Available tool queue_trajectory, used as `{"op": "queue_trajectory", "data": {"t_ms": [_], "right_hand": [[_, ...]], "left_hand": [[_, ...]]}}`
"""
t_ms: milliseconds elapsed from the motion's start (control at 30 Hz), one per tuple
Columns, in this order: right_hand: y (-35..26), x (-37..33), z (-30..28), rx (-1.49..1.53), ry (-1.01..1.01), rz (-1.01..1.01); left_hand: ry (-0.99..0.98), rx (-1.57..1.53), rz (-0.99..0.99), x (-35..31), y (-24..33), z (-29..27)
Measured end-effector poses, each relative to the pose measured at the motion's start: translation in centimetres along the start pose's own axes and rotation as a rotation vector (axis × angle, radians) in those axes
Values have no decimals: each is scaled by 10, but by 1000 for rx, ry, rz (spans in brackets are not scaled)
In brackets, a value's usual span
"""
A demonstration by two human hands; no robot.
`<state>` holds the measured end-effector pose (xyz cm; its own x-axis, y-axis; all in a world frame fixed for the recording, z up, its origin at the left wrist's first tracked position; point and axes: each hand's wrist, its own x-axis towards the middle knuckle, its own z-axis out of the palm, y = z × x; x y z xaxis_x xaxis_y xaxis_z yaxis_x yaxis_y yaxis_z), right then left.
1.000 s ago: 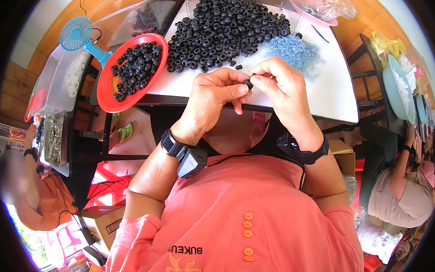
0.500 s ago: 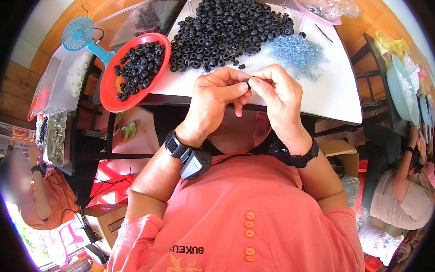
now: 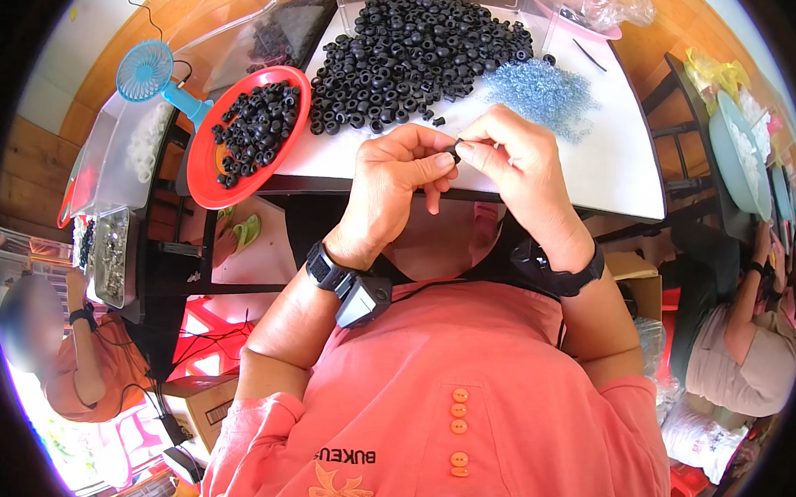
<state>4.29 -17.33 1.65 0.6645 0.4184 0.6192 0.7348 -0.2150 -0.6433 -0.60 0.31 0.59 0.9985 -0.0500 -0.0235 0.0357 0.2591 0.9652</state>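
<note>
My left hand (image 3: 378, 182) is closed, pinching a small round black part (image 3: 455, 151) between thumb and fingertips above the table's front edge. The thumb and forefinger of my right hand (image 3: 524, 161) close on the same part from the other side. Whether the right fingertips also hold something smaller is hidden. Just beyond my hands, a large heap of black ring-like parts (image 3: 405, 56) covers the back of the white tabletop (image 3: 616, 164). To its right lies a loose pile of tiny pale-blue clear pieces (image 3: 544, 96).
A red bowl (image 3: 209, 188) with black parts sits at the table's left edge, beside a light-blue fan (image 3: 146, 71). A dark thin strip (image 3: 589, 55) lies back right. People sit at left (image 3: 96, 369) and right (image 3: 736, 357). A pale-green basin (image 3: 736, 151) stands far right.
My right wrist and forearm have swung outward to the right, while its fingertips stay at the black part. My left hand keeps its pinch almost unmoved. The view has shifted slightly.
</note>
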Motion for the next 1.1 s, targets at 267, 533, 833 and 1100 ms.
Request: {"op": "queue_trajectory", "data": {"t_ms": [267,533,833,1100], "right_hand": [[-3,-8,7,-191,27,-110],[-5,-4,9,-398,40,-243],[1,-1,21,-377,89,-267],[-10,-10,23,-291,44,-170]], "left_hand": [[24,-10,-8,-2,0,2],[52,-5,-27,-2,-1,5],[103,-102,-14,-1,-1,4],[84,-148,-1,0,1,8]]}}
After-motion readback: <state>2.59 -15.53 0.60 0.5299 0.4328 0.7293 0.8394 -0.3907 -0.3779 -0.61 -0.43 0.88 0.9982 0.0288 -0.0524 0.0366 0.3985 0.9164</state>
